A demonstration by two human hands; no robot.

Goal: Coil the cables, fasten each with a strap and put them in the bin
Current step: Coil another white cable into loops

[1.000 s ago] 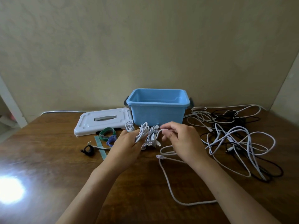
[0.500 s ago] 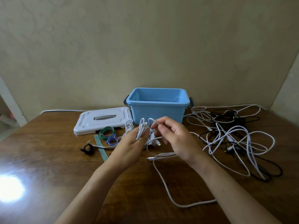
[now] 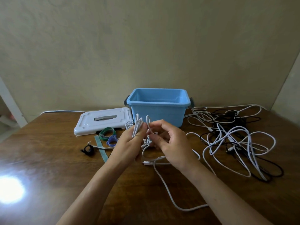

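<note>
She's mid-coil: the white cable (image 3: 138, 127) sits folded in loops above the table, gripped by her left hand (image 3: 128, 143), while her right hand (image 3: 168, 143) pinches another loop. The tail needs gathering, then a strap (image 3: 107, 133); the bin (image 3: 158, 108) waits behind.

The scene was dimly and evenly lit, with a muted, greenish cast. A strong white glare spot (image 3: 9, 190) burned out on the glossy wooden table (image 3: 48, 159) at lower left. Shadows were soft. Wide-angle distortion bent the wall (image 3: 146, 46) edges at right. Detail appeared slightly soft throughout.
</note>
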